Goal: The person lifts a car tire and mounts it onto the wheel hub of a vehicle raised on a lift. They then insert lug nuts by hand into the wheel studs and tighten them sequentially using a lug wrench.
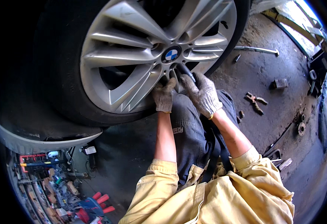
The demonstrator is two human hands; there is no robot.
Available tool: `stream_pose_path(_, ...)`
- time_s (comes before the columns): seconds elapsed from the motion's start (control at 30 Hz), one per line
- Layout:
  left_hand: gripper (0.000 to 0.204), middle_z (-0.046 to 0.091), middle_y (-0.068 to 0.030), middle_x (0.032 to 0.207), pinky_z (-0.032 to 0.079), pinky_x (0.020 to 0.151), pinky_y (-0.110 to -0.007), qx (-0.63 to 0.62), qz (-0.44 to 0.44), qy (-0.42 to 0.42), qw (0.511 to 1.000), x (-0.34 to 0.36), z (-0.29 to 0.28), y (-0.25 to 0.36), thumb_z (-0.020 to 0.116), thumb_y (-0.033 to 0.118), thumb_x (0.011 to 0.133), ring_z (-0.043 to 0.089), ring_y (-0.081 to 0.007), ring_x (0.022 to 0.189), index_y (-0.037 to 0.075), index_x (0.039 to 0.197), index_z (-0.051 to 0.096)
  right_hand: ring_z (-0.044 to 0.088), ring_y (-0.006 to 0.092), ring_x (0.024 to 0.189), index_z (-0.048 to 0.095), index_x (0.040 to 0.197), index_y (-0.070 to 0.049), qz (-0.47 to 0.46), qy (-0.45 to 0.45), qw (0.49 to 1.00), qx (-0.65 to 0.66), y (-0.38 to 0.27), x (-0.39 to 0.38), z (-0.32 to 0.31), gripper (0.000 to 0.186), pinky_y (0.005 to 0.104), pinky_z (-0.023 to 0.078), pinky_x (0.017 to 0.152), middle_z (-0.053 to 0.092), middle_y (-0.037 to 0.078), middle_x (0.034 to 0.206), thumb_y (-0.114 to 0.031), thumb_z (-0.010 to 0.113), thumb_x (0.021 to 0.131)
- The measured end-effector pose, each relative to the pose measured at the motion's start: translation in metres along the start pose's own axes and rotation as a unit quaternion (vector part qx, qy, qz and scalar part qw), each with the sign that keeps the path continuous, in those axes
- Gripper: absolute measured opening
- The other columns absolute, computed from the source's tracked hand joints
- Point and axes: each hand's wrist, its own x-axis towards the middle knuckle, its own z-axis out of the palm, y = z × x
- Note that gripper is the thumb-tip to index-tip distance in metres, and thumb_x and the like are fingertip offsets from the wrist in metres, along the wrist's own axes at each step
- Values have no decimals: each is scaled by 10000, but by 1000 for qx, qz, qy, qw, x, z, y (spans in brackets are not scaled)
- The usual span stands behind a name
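Your gloved right hand (201,91) wraps a dark cylindrical tool (185,71) just below the centre cap (171,55) of the wheel (126,56); your left hand (164,95), partly curled, is at the wheel's lower spokes (128,89), and I cannot tell whether it grips anything. If the tool sits crooked, it could slip and scuff the wheel. Right of the wheel, a long bar (258,48) and rusty pliers (256,101) lie on the stained floor (245,80); below-left of it, tools and parts (53,183) crowd together.
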Motion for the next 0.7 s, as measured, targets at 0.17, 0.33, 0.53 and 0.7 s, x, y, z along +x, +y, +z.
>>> stream_pose_path(0.17, 486, 659, -100, 1168, 485, 940, -344, 45, -55, -5, 998, 0, -1, 9, 812, 106, 804, 618, -209, 1029, -25, 1238, 638, 696, 389, 682, 643, 917, -30, -104, 95, 990, -29, -23, 23, -12, 401, 475, 541, 612, 675, 197, 720, -427, 638, 974)
stream_pose_path(0.33, 488, 668, -98, 1180, 488, 946, -337, 62, 15, 12, 998, 0, 4, 9, 820, 110, 806, 621, -205, 1042, -30, 1238, 640, 700, 348, 649, 653, 872, -49, -214, 124, 915, -319, -53, 65, -32, 372, 451, 554, 577, 686, 174, 732, -415, 693, 925)
stream_pose_path(0.53, 565, 654, -103, 1247, 488, 974, -336, -4, -17, -2, 1000, -1, -3, -4, 849, 136, 811, 620, -198, 1093, -46, 1285, 600, 710, 340, 670, 706, 892, -57, -220, 119, 924, -288, -54, 76, -28, 393, 436, 559, 588, 687, 171, 708, -439, 645, 963)
stream_pose_path(0.7, 513, 694, -133, 1188, 486, 1002, -388, 189, 2, 49, 981, 2, -12, -11, 841, 259, 840, 643, -240, 1116, -16, 1228, 647, 714, 344, 652, 742, 811, -46, -31, 63, 997, -37, -53, 73, -9, 531, 462, 555, 621, 691, 186, 680, -528, 593, 977)
